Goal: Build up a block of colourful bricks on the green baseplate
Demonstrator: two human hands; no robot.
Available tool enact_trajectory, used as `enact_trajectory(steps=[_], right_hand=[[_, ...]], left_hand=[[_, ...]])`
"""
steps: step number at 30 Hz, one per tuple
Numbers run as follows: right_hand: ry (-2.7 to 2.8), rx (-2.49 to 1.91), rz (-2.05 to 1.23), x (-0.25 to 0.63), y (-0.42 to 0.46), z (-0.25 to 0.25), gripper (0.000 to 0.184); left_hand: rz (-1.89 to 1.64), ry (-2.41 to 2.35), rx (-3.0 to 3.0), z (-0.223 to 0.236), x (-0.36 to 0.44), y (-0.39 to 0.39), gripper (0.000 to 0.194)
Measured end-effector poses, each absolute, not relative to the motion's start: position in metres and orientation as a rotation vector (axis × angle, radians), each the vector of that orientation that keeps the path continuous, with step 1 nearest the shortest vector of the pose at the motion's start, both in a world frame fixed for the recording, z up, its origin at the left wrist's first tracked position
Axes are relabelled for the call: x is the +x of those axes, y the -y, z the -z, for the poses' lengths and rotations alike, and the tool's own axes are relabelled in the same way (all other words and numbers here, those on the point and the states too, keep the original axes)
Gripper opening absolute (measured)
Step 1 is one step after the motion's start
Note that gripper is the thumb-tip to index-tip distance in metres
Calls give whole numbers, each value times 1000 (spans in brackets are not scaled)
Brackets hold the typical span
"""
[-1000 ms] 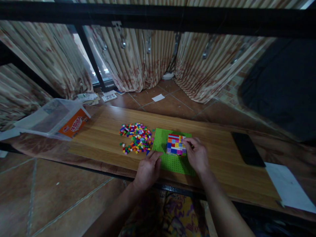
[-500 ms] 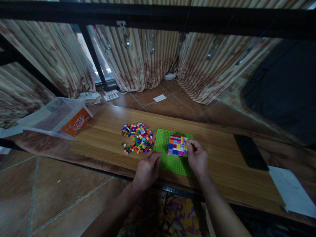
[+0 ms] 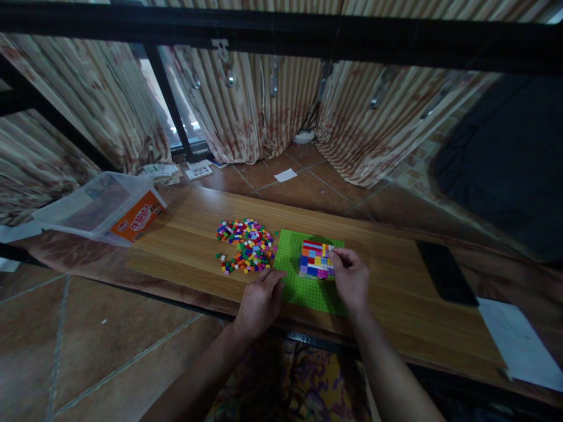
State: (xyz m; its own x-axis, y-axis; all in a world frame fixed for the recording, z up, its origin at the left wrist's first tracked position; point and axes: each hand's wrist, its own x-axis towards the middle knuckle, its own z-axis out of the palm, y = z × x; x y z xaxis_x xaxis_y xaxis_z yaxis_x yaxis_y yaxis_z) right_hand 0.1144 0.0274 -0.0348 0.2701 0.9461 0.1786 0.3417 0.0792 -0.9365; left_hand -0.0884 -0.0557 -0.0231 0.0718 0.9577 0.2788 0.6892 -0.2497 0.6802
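A green studded baseplate [image 3: 314, 300] lies on the wooden board. On its upper middle stands a rectangular build of many-coloured toy bricks [image 3: 315, 261]. My right hand [image 3: 353, 278] is closed at the build's right edge, thumb and forefinger pinched on a small toy brick there, mostly covered by the fingertips. My left hand [image 3: 263, 302] rests at the baseplate's left edge with its fingers curled together; whether something small is between them is hidden. Just beyond the left hand spreads a pile of loose toy bricks [image 3: 250, 243].
A clear plastic tub [image 3: 105, 211] with an orange label stands at the left end of the wooden board [image 3: 189, 258]. Toward the right lie a black phone-like slab [image 3: 445, 271] and a white sheet [image 3: 519, 340]. Curtains [image 3: 264, 117] hang behind a dark metal bar [image 3: 281, 32].
My right hand has shifted very slightly at the right edge of the build. The left hand stays nearly in place, and the bricks look the same.
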Motion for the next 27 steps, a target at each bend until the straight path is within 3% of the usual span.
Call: enact_trajectory(steps=[12,18,27], right_hand=[[1260,-1465,-937,119,-40,23,35],[1217,-1474,-1099,123,-47,21,55],[1217,-1484,-1135,120,-50,19,51]], left_hand=[[-993,-1624,1962,26,-92,58,22],[-993,-1636,1970,28,-92,57,22],[-1025,-1595,2079,10,-73,29,32]])
